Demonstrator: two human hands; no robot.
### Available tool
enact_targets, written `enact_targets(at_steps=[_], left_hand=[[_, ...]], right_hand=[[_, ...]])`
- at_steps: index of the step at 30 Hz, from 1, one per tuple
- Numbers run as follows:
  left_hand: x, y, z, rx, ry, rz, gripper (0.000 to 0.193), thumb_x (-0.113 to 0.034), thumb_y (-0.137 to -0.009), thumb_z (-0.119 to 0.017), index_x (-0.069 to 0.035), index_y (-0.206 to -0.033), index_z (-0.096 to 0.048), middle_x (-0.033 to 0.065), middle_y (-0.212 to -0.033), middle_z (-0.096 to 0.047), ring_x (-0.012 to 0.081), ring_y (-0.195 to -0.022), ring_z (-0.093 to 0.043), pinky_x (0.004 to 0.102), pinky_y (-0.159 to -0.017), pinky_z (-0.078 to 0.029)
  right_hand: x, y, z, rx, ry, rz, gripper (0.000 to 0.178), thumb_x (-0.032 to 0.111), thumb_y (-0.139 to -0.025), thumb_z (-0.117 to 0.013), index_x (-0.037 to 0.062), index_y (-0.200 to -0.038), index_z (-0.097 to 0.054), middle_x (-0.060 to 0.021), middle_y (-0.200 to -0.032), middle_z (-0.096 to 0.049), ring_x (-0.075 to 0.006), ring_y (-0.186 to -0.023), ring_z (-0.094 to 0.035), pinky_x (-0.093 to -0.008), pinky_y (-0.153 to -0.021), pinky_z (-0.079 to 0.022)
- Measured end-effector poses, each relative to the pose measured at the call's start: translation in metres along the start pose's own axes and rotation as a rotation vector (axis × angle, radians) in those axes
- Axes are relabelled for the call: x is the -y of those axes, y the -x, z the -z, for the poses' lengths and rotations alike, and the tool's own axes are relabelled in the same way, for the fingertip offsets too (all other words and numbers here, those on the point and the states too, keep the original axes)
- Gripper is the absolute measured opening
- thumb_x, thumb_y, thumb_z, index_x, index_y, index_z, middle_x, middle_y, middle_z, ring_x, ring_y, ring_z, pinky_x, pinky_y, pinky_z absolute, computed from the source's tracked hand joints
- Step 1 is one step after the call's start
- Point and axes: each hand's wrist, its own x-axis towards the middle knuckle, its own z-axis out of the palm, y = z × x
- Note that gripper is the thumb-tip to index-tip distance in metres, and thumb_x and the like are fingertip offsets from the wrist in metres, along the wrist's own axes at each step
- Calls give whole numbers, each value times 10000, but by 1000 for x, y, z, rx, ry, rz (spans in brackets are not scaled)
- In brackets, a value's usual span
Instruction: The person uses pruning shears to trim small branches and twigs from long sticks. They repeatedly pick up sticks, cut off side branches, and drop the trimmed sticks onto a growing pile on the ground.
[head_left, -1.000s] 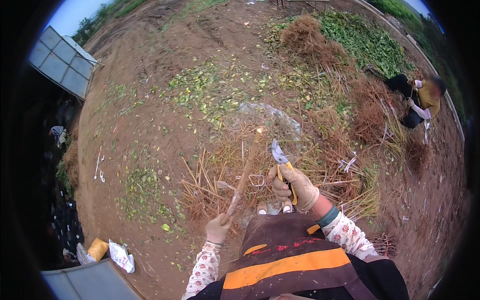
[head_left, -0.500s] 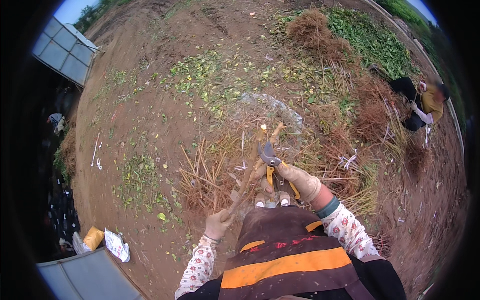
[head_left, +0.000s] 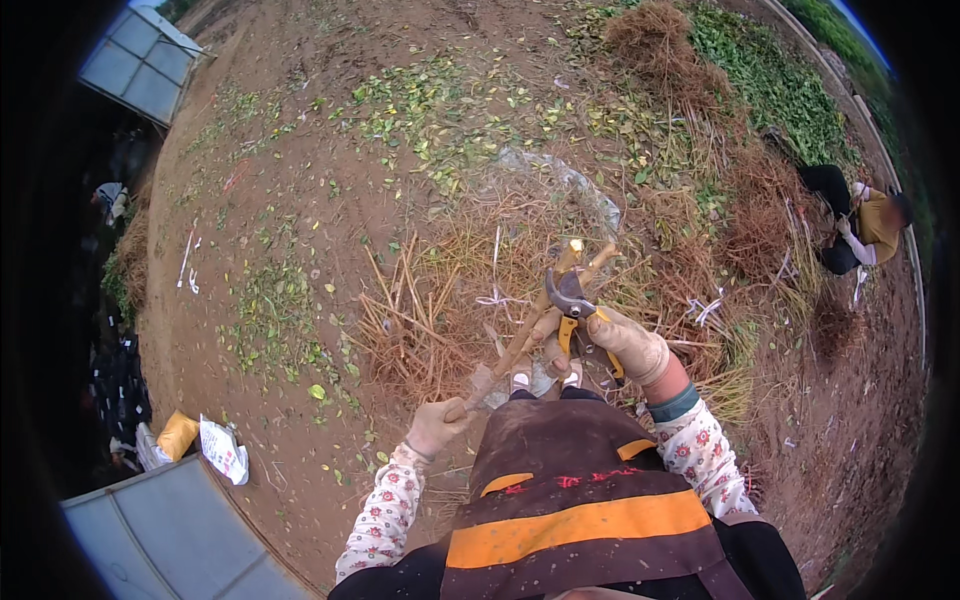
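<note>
My left hand [head_left: 436,426], in a tan glove, grips the lower end of a long brown branch [head_left: 522,338] that slants up to the right, with a pale cut tip near the top. My right hand [head_left: 628,342], also gloved, is closed on pruning shears [head_left: 572,306] with yellow handles. The dark blades sit against the branch near its upper part. Below both hands lies my brown apron with an orange stripe [head_left: 580,520]. Under the branch, a heap of cut stems [head_left: 420,320] spreads over the dirt.
Another person [head_left: 868,226] crouches at the far right beside heaps of dry brush [head_left: 750,240]. A clear plastic sheet [head_left: 560,180] lies beyond the stems. Bags [head_left: 200,445] and a grey panel [head_left: 170,530] are at lower left; a shed roof [head_left: 140,65] at upper left. Green leaves litter the soil.
The shears have come down from being held apart above the pile and now meet the branch. My left hand has swung the branch up to the right toward the blades.
</note>
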Motion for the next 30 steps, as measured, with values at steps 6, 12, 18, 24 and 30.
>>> enact_targets(at_steps=[6, 12, 18, 24, 30], left_hand=[[16, -1, -11, -57, 2, 2, 243, -287, -911, -755, -58, -918, -676, 51, -666, -573, 166, -600, -503, 333, -578, -447], [116, -69, 21, -440, -141, 142, 256, -255, -929, -742, -28, -957, -626, 8, -719, -538, 120, -651, -479, 323, -589, -423], [188, -146, 105, -640, -868, 287, 630, -361, -912, -750, -30, -1398, -524, 206, -1164, -687, 348, -1002, -693, 449, -864, -546], [87, -292, 3, -232, -731, 379, 336, -311, -940, -690, -101, -1202, -681, 157, -1046, -745, 325, -956, -720, 439, -855, -545], [-12, -429, -381, 233, -770, -399, 154, -169, -949, -608, -108, -1075, -670, 155, -978, -720, 369, -915, -692, 472, -821, -541]], right_hand=[[-24, 9, 3, -113, -527, -67, 584, 590, -1038, -486, 19, -1055, -609, 56, -584, -433, -65, -447, -382, -235, -425, -339], [-89, 74, 19, -498, -616, -87, 506, 546, -1058, -474, 52, -1104, -572, 27, -666, -455, -82, -538, -403, -273, -524, -373], [-188, 178, 63, -766, -500, -339, 347, 332, -1090, -466, 12, -1108, -598, 0, -676, -491, -123, -564, -472, -302, -554, -445], [-331, 261, 82, -1331, -589, -406, 256, 303, -967, -670, 51, -980, -625, -21, -693, -564, -128, -527, -534, -293, -480, -444], [-400, 295, 122, -1711, -904, -282, 220, 252, -951, -665, 36, -992, -669, -20, -647, -548, -128, -491, -519, -284, -470, -440]])
